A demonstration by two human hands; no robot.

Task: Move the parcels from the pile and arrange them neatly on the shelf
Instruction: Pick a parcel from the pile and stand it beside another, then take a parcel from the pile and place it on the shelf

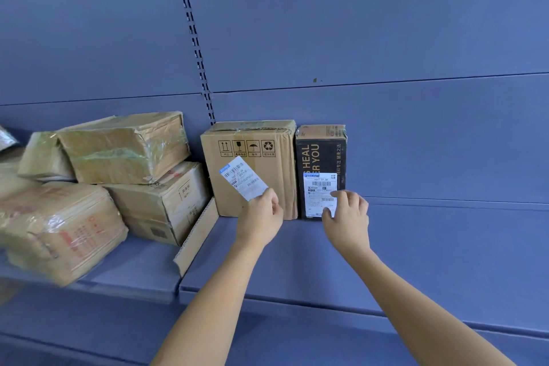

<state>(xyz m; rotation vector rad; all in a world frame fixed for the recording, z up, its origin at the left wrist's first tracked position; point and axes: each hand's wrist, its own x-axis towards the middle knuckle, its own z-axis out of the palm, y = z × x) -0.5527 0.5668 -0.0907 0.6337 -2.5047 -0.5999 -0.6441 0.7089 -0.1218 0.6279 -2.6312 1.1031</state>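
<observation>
Two upright parcels point(279, 175), two labels point(243, 178), two hands point(261, 217)

- My left forearm point(214, 291) reached up and forward from the bottom of the view, bare, with the wrist straight.
- My left hand point(261, 215) was turned back towards me. Its thumb and curled fingers pinched the lower corner of a loose label point(243, 178), which I held tilted.
- My right forearm point(416, 300) came in from the lower right, angled inward, also bare.
- My right hand point(349, 217) was held level with the left and apart from it. Its index fingertip point(338, 194) and thumb tip point(326, 212) were spread and touched a stuck label point(318, 187), gripping nothing.
</observation>
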